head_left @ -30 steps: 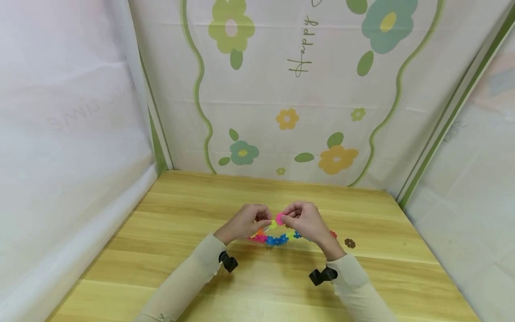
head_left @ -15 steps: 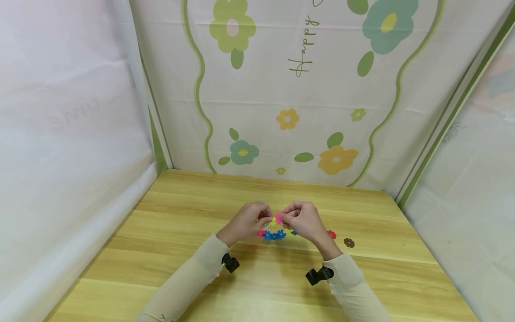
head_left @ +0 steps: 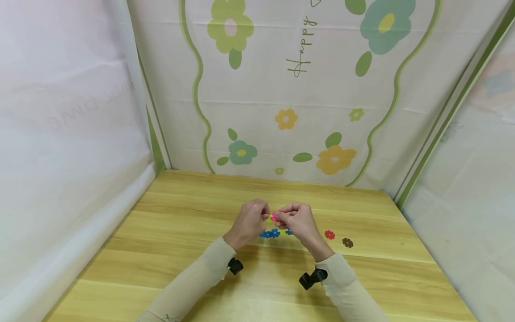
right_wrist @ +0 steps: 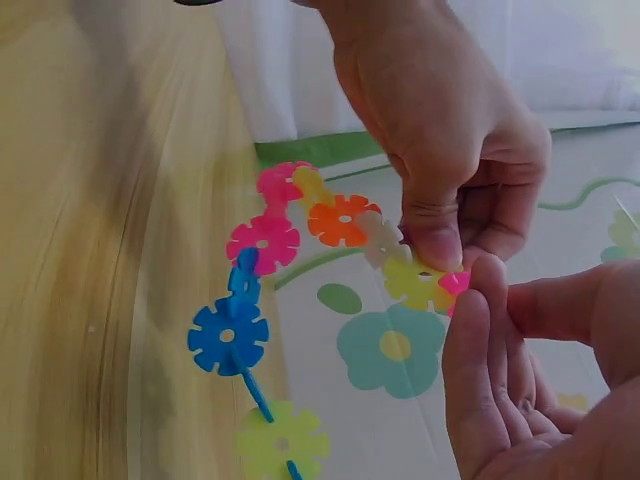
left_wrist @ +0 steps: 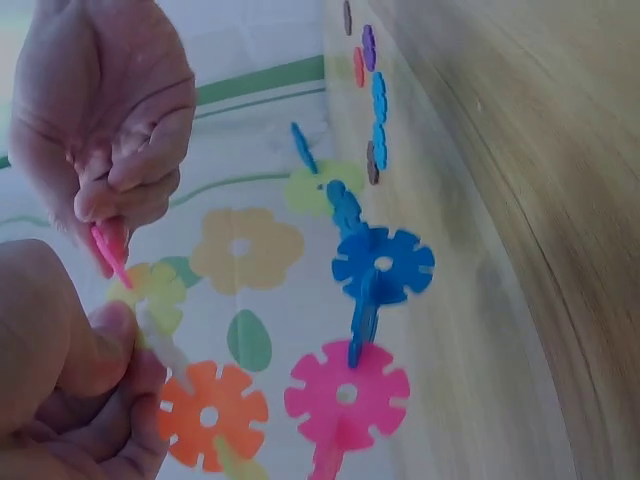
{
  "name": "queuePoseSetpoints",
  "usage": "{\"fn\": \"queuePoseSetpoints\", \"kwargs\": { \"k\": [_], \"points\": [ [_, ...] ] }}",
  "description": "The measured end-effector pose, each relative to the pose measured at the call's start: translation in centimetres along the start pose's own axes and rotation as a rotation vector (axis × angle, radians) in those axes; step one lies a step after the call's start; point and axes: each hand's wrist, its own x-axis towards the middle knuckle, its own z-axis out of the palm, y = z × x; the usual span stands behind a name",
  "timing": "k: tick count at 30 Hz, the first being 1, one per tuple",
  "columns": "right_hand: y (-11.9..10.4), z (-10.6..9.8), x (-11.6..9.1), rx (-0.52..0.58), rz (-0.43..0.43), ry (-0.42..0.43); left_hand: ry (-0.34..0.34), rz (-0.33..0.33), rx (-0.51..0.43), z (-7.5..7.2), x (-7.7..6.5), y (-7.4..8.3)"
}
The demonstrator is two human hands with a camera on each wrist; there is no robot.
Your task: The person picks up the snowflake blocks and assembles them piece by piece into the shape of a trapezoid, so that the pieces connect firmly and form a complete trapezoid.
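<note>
My left hand [head_left: 250, 220] pinches a yellow snowflake disc [right_wrist: 412, 285] at one end of a linked chain of plastic discs. Between the fingertips of my right hand [head_left: 298, 220] is a pink snowflake disc [left_wrist: 112, 256], its edge against the yellow one. From the yellow disc the chain runs through a whitish disc [right_wrist: 383, 240], an orange disc [right_wrist: 343, 220] and pink ones to several blue discs [right_wrist: 228, 336]. It hangs in a loop below the hands, beyond them a yellow-green disc [right_wrist: 283, 443]. Fingers partly cover the joint between pink and yellow.
A red disc [head_left: 330, 235] and a brown disc [head_left: 348, 243] lie on the wooden table [head_left: 386, 277] right of the hands. In the left wrist view, a purple disc [left_wrist: 369, 48] lies near them. A flower-printed cloth [head_left: 257, 89] stands behind the table.
The hands have come closer together, and the pink disc has moved left and turned against the yellow one. My left wrist has rotated. The red disc on the table shows more fully.
</note>
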Motion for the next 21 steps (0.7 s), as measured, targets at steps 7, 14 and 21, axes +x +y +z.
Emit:
{"fn": "queuePoseSetpoints", "kwargs": {
  "k": [7, 14, 21],
  "points": [
    [0.4, -0.8, 0.4, -0.040, 0.045, -0.044, -0.200, 0.010, -0.157, -1.4, 0.2, -0.9],
    [0.1, -1.8, 0.5, -0.067, 0.046, -0.081, -0.364, -0.005, -0.246, -1.5, 1.0, -1.4],
    [-0.3, -2.3, 0.4, -0.125, 0.017, -0.133, -0.423, -0.019, -0.262, -1.0, 1.9, -1.3]
  ]
}}
